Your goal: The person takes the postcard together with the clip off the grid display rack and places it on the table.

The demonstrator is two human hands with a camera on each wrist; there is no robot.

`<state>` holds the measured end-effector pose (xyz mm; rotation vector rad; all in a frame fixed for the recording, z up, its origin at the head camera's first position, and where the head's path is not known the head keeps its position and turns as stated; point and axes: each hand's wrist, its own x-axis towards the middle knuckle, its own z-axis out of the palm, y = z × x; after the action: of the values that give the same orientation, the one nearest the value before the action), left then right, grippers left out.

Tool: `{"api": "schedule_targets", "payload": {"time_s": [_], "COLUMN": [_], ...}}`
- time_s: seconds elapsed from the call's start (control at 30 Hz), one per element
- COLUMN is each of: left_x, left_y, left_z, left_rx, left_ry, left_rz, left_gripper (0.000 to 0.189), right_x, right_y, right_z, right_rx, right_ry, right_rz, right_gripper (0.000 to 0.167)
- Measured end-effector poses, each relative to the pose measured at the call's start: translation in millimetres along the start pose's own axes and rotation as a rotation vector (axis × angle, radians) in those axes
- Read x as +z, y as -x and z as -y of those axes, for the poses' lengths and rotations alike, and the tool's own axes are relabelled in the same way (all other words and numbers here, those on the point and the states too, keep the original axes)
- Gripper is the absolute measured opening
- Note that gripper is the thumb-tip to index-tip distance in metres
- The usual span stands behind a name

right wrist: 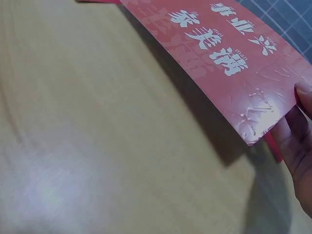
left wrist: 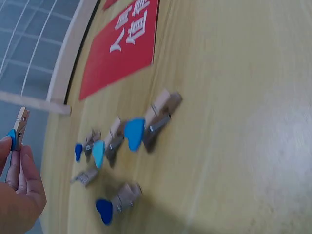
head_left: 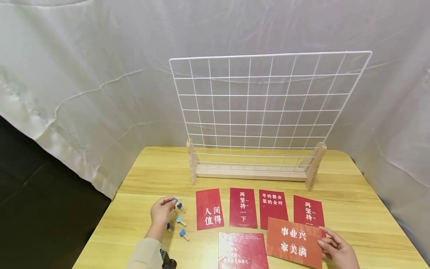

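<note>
My left hand (head_left: 160,213) pinches a small wooden clothespin (left wrist: 19,127) with a blue heart on it, raised over the left side of the table. Beneath it lie several more heart clothespins, among them one with a bright blue heart (left wrist: 134,134) and one with a dark blue heart (left wrist: 104,211). My right hand (head_left: 338,249) holds an orange-red card (head_left: 295,243) with white characters by its right edge, thumb on top and fingers below. In the right wrist view this card is tilted above the tabletop, casting a shadow. It overlaps red cards behind it in the head view.
A white wire grid (head_left: 265,108) stands upright in a wooden base (head_left: 252,173) at the back. In front of it lie red cards, such as the leftmost card (head_left: 209,201), and nearer me a square red card (head_left: 242,254). Pale curtains (head_left: 100,74) surround the table.
</note>
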<state>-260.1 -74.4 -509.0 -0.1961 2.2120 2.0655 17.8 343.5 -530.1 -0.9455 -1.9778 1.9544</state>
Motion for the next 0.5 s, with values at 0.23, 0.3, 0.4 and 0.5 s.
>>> {"api": "schedule_targets", "payload": {"time_s": [0.23, 0.3, 0.4, 0.5], "left_x": [-16.1, -21.3, -28.6, -34.1], "left_y": [6.2, 5.1, 4.4, 3.4], "left_z": [-4.5, -0.1, 6.3, 12.4], "left_rx": [-0.090, -0.096, -0.101, -0.104], "left_ry": [-0.035, -0.024, -0.013, -0.001], "left_rz": [-0.069, -0.091, -0.126, -0.155], "left_gripper": [0.023, 0.023, 0.023, 0.024], "right_x": [-8, -11, -17, -23], "right_y": [7.6, 6.2, 2.5, -0.4], "right_z": [-9, -14, -21, -29], "right_rx": [0.114, 0.126, 0.144, 0.139], "right_ry": [-0.083, -0.079, -0.083, -0.100], "right_rz": [0.034, 0.033, 0.029, 0.050], "right_gripper": [0.043, 0.043, 0.041, 0.037]}}
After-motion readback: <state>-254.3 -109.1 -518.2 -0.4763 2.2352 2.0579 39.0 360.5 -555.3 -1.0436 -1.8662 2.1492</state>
